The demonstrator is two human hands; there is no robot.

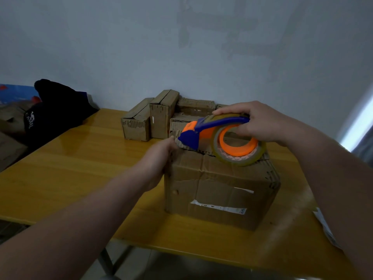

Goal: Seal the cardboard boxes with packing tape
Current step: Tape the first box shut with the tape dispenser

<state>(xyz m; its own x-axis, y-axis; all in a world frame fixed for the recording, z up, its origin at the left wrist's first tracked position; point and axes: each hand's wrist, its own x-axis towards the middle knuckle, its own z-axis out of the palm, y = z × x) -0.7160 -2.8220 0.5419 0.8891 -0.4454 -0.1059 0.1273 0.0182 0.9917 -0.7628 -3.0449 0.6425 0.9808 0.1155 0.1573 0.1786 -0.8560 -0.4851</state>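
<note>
Cloth point(50, 110), dark and heaped, lies far left by the table point(70, 158), and small boxes point(151, 118) stand against the wall. The left hand point(159, 158) grips the top left corner of the box point(218, 188), which sits near the table's front edge, while the right hand point(260, 124) clasps the dispenser point(212, 132) over the box's top, its blue nose at the flap seam. Taping seems just starting: the next move likely calls for pressing the tape end down and drawing the dispenser along the seam with the box held steady.

no text reads clearly: white print on dark garment point(60, 110), label scraps point(219, 207) on cardboard box point(218, 178).
</note>
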